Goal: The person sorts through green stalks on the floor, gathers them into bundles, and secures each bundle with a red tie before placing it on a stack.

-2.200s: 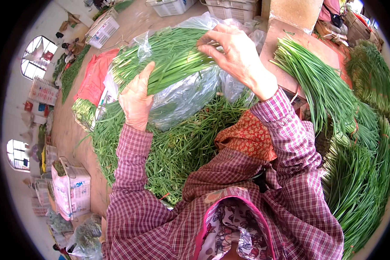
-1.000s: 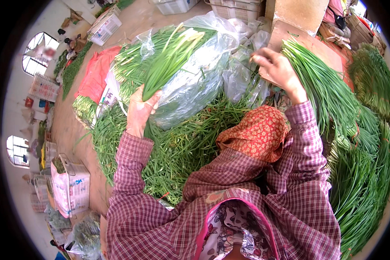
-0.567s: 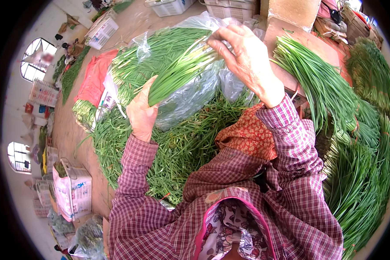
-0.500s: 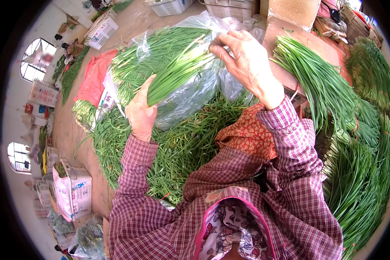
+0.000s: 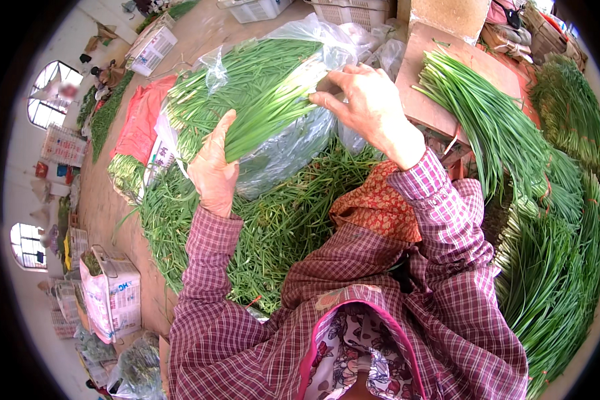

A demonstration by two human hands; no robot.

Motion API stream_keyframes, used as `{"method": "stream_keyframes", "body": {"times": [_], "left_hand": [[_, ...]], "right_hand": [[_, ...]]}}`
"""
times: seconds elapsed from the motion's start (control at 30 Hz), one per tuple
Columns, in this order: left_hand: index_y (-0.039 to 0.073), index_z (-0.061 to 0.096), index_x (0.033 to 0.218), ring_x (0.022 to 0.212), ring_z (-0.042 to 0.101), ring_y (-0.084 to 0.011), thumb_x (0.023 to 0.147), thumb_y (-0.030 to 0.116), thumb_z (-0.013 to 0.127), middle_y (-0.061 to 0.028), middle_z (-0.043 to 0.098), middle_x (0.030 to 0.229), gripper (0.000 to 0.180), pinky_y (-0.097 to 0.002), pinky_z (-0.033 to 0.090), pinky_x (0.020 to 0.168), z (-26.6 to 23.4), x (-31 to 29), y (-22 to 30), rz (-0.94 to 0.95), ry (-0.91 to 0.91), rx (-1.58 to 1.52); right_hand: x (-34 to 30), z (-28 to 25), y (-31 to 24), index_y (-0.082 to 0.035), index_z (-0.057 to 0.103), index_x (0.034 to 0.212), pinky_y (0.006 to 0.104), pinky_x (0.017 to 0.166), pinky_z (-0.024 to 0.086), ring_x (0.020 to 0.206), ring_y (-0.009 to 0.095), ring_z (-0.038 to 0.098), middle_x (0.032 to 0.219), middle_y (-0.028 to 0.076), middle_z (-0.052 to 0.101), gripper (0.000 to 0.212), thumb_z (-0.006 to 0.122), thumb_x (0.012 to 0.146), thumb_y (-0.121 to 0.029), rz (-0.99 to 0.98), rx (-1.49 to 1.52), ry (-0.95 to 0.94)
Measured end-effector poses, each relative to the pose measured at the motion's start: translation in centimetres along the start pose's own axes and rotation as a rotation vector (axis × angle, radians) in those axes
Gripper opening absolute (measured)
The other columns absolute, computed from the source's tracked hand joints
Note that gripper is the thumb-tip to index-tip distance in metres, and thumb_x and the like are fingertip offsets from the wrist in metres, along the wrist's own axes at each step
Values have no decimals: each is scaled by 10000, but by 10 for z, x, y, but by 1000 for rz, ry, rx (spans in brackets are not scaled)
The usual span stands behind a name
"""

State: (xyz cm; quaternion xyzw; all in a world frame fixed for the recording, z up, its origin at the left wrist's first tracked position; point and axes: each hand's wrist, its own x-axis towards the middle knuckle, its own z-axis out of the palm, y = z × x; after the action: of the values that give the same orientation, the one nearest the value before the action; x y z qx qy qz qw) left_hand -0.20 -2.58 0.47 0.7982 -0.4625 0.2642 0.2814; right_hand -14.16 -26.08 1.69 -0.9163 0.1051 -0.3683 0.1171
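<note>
My left hand (image 5: 215,170) is closed around the leafy green end of a bunch of garlic chives (image 5: 273,120), its thumb pointing up. The bunch slants up to the right, and its pale stem ends reach my right hand (image 5: 377,110). The thumb and forefinger of that hand are closed at those pale ends; the exact stems between them are partly hidden. Just behind the bunch lies a large heap of garlic chives (image 5: 253,63) in a clear plastic bag (image 5: 293,150). Loose green leaves (image 5: 180,233) are heaped below my hands.
On my right, a bundle of chives (image 5: 470,120) lies over a reddish board (image 5: 493,77), with more tied bundles (image 5: 553,287) nearer me. A red cloth or bag (image 5: 143,117) lies left of the heap. Crates (image 5: 353,13) stand at the back, a pink-white box (image 5: 117,293) at left.
My right hand has moved slightly left and down along the pale stem ends. My left hand keeps its hold, and the bunch looks more fanned out at its stem end.
</note>
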Motion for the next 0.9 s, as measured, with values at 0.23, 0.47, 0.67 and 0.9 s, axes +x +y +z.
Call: {"method": "stream_keyframes", "body": {"times": [0.23, 0.47, 0.67, 0.9], "left_hand": [[177, 585, 1318, 992, 692, -226, 727, -74, 638, -104, 682, 1150, 644, -294, 530, 829, 1, -2, 1, -35, -46, -12], [177, 576, 1321, 992, 692, -244, 672, -62, 707, -127, 684, 1132, 704, -313, 533, 835, 0, -17, -25, -74, -66, -220], [200, 579, 1319, 1026, 682, -238, 665, -68, 709, -121, 676, 1162, 718, -312, 532, 855, 1, -19, -28, -22, -70, -208], [142, 576, 1316, 1033, 677, -247, 670, -68, 707, -120, 676, 1165, 691, -307, 532, 861, -1, -16, -16, -9, -145, -218]], "right_hand": [[1, 7, 7, -70, 663, 859, 383, 754, 494, 816, 285, 634, 823, 100, 643, 233, 693, 831, -299, -107, -77, 110], [-8, 1, 73, -69, 650, 895, 384, 786, 524, 865, 277, 648, 881, 95, 659, 223, 651, 859, -289, 77, -385, 34], [12, -7, 51, -91, 668, 1086, 395, 868, 504, 974, 300, 647, 1003, 135, 678, 379, 613, 903, -419, 95, 187, -66], [32, 7, 31, -67, 695, 1046, 381, 809, 513, 884, 264, 669, 924, 130, 704, 425, 626, 883, -454, 119, 547, -282]]}}
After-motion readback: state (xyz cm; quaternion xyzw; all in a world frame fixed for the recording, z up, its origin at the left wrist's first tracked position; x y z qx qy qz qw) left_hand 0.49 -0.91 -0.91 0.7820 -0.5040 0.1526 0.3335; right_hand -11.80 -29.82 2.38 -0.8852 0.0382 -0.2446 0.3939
